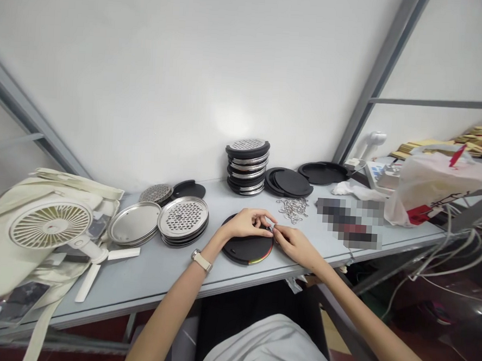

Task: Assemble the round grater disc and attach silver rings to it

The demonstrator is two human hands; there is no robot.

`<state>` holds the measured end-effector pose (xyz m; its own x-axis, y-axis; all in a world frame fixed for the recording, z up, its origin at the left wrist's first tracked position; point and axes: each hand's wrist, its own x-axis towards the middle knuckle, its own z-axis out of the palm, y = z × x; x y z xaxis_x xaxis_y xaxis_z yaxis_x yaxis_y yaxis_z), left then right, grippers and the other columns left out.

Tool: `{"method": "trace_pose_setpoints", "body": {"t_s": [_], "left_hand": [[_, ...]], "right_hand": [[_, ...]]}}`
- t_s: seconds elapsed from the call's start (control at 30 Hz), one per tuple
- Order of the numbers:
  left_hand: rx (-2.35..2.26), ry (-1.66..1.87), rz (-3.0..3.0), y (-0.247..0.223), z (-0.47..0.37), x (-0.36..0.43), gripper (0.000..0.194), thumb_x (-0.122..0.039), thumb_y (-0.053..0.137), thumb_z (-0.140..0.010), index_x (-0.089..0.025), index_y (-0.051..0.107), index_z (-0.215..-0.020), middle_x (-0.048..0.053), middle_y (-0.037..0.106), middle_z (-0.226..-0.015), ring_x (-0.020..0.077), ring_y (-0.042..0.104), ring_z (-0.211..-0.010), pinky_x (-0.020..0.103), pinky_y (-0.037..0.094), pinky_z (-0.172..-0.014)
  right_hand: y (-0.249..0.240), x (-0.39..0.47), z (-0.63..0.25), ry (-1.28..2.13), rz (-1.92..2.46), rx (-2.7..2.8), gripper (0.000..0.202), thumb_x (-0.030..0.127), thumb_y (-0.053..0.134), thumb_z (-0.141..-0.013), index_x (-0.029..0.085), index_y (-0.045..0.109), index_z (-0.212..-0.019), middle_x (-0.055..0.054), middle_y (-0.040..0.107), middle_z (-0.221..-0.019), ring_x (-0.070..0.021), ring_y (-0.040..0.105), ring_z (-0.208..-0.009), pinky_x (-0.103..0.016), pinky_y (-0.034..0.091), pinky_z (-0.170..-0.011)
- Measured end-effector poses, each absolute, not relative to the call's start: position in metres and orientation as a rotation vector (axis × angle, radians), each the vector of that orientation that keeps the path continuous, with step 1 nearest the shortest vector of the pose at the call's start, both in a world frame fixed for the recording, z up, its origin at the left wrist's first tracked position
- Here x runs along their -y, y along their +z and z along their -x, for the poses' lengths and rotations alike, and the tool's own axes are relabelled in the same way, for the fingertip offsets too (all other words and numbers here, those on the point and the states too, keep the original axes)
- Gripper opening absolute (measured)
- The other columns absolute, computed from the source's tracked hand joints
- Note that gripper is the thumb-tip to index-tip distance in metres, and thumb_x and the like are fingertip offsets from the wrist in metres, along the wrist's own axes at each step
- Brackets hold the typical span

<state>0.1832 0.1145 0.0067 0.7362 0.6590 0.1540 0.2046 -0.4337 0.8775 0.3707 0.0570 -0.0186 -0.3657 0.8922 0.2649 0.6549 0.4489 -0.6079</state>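
A round black plate point(243, 248) lies flat at the table's front, with a red and yellow band along its right rim and a small dark slot at its left. Over the plate's upper right edge, my left hand point(251, 223) has thumb and fingers pinched together. My right hand point(296, 245) pinches at the same spot from the right, its fingertips nearly meeting the left ones. Whatever tiny part they hold is hidden by the fingers. Just behind the hands is a loose pile of small metal hooks or clips point(292, 208).
A tall stack of round graters with black holders point(246, 170) stands near the wall, beside black discs point(289, 182) and a black tray point(325, 173). Leftward are grater plates point(183, 217), plain metal discs point(134, 224) and a white fan point(52, 224). A plastic bag point(437, 179) sits right.
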Motion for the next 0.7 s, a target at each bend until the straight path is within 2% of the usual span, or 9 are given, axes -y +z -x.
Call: {"method": "trace_pose_setpoints", "body": {"t_s": [0.27,0.7], "left_hand": [[-0.639,0.617,-1.977,0.0075,-0.1837,-0.1135,0.051,-0.038,0.072,-0.067,-0.017,0.059,-0.112,-0.001,0.054,-0.076,0.0054,0.038,-0.057,0.020,0.032,-0.055],[-0.700,0.577,-2.031,0.0053,-0.1831,-0.1161,0.050,-0.041,0.072,-0.067,-0.017,0.061,-0.109,0.001,0.058,-0.085,0.0064,0.040,-0.061,0.021,0.036,-0.060]], "right_hand": [[-0.0197,-0.0564,-0.3710,0.528,1.290,2.143,0.033,0.031,0.032,-0.094,0.020,0.045,-0.066,0.000,0.056,-0.061,-0.0155,0.052,-0.058,-0.025,0.033,-0.057],[-0.0182,-0.0574,-0.3720,0.576,1.311,2.119,0.036,0.034,0.032,-0.095,0.019,0.050,-0.067,-0.001,0.060,-0.063,-0.0155,0.053,-0.059,-0.025,0.034,-0.057]]}}
